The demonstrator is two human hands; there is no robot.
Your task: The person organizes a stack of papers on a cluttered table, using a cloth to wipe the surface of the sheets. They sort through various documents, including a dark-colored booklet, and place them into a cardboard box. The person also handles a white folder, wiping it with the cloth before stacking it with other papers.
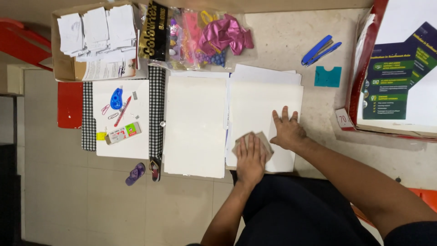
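I see the left hand (250, 157) flat, fingers together, pressing a tan cloth pad (264, 139) onto the right white sheet stack (259, 102). Right hand (287, 130) is spread flat beside it, gripping nothing. Second white sheet (195, 125) lies left. Pad could be sandpaper, can't tell.

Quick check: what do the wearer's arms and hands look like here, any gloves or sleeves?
Both arms are bare down from the frame edge: no sleeves visible, no gloves. The left hand and right hand show no rings, watch or bands that I can make out. Dark clothing covers the lap.
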